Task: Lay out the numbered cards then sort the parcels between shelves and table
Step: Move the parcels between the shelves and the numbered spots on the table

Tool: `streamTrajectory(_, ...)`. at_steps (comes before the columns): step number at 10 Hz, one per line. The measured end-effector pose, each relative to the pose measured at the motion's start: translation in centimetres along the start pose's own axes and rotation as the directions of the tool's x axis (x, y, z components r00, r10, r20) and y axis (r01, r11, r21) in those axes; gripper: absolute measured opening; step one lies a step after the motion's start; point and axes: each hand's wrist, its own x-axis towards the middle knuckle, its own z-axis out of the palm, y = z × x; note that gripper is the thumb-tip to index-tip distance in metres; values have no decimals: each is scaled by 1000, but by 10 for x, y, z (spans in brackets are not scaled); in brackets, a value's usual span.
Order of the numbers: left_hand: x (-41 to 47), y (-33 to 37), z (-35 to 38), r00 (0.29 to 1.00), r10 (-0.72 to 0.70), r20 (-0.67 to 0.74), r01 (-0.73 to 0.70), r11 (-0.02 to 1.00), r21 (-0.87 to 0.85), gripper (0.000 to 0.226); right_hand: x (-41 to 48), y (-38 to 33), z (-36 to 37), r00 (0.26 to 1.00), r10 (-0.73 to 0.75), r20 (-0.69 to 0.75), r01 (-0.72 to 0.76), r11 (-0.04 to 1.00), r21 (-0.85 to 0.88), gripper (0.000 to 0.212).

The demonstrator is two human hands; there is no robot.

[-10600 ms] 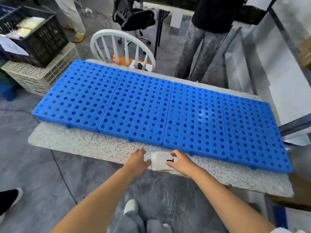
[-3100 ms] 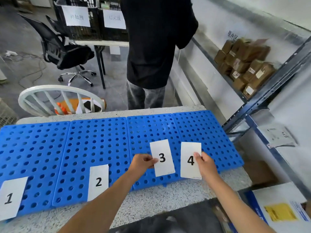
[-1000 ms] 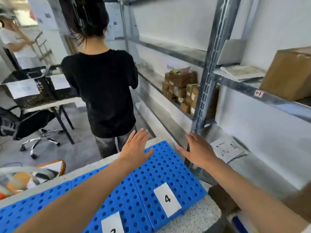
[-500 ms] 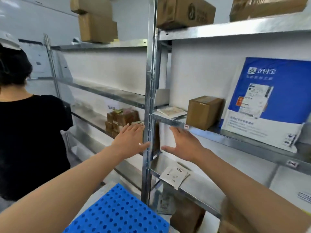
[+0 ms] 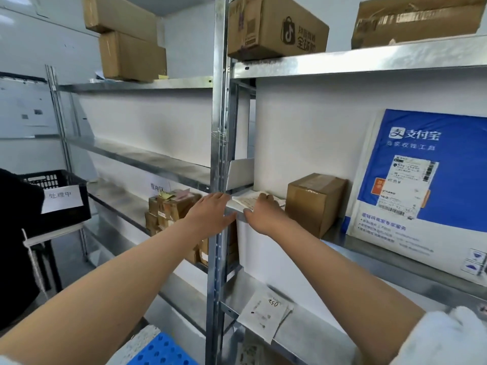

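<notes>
Readable stuff on the shelves

The big blue-and-white mailer (image 5: 432, 180) at the shelf's right end says 支付宝. A cardboard box (image 5: 276, 27) on the top shelf has the TikTok bag logo. A white pouch (image 5: 264, 314) on the lower shelf has 250 handwritten. The sign (image 5: 62, 198) on the black crate reads 处理中.
</notes>
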Motion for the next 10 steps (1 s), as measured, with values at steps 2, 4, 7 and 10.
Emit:
streamTrajectory(2, 75, -4, 30, 997, -53, 61, 57, 995, -78, 50, 76, 0, 21, 961, 276, 16, -276, 961, 5, 76)
streamTrajectory(4, 134, -2, 64, 983, -168, 77, 175, 981, -89, 35, 119, 19, 45, 936, 351, 11, -349, 934, -84, 90)
streamTrajectory(7, 165, 14, 75, 941, -331, 73, 339, 927, -160, 33, 139, 26, 59, 943, 333, 5, -330, 935, 127, 74)
streamTrajectory(10, 148, 31, 72, 839, -525, 147, 545, 815, -196, 51, 123, 35, 44, 960, 278, 10, -266, 905, 331, 67)
